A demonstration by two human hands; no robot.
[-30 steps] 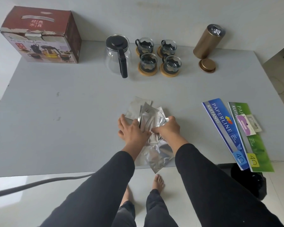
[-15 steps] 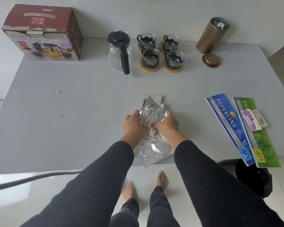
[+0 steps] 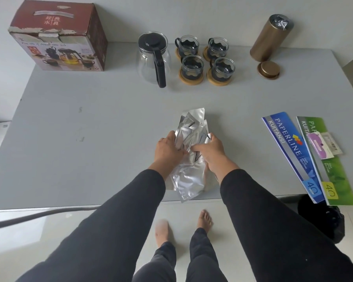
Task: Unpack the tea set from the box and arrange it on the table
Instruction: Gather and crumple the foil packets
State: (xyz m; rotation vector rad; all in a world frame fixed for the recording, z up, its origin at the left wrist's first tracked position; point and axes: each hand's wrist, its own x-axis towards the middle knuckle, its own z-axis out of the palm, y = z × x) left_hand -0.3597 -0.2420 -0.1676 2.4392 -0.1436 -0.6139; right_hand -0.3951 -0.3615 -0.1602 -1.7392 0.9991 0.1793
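Observation:
At the near middle of the grey table [image 3: 90, 123], my left hand [image 3: 167, 151] and my right hand [image 3: 212, 153] both grip a bundle of silver foil packets [image 3: 192, 135] from either side. A larger foil bag [image 3: 188, 184] lies under them and sticks out over the table's front edge. A glass teapot [image 3: 153, 58] with a black lid and handle stands at the back. To its right are several glass cups [image 3: 206, 60] in black holders on wooden coasters. The red tea set box [image 3: 59, 35] stands at the back left.
A gold canister [image 3: 269, 37] stands at the back right with its lid [image 3: 269, 70] lying in front of it. A blue receipt book [image 3: 289, 151] and a green one [image 3: 332, 169] with small cards on top lie at the right edge. A black bag [image 3: 324, 218] sits on the floor below.
Both hands have gathered the spread foil packets into one upright bundle and closed in on it from the sides. The camera has tilted a little.

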